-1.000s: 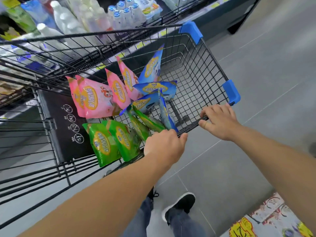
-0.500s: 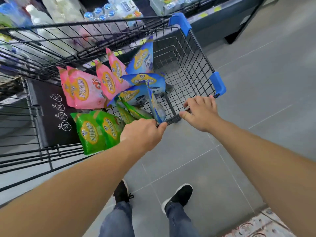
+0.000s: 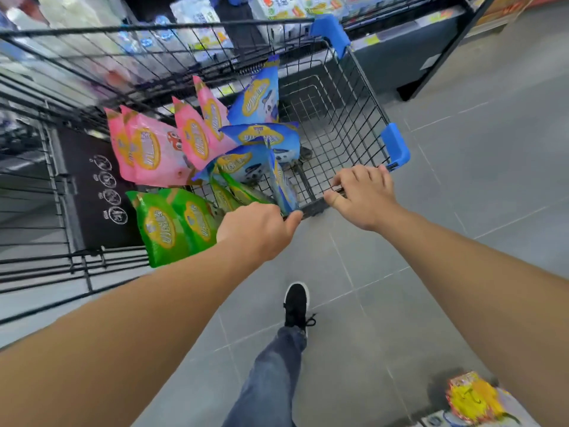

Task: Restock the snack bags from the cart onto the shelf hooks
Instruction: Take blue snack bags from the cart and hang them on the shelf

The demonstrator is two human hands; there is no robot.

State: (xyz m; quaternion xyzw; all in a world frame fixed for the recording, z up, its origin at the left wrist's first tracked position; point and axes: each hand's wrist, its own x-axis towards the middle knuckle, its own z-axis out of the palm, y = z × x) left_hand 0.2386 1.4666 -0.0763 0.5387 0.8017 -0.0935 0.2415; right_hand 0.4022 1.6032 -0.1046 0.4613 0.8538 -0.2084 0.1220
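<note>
We see both hands curled round the near rim of the wire cart (image 3: 335, 97): the left hand (image 3: 257, 231) has its fingers wrapped over the bar, thumb tip showing at the right; the right hand (image 3: 365, 197) grips it further right, fingers close together, thumb beneath. Inside the cart lie the snack bags: pink bags (image 3: 154, 152) at far left, blue bags (image 3: 261, 140) in the middle, green bags (image 3: 172, 223) nearest, just left of the left hand

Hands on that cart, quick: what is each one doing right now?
Left hand: fingers curled round the black wire cart's rim, gripping it.
Right hand: also gripping that rim, holding nothing else.
</note>
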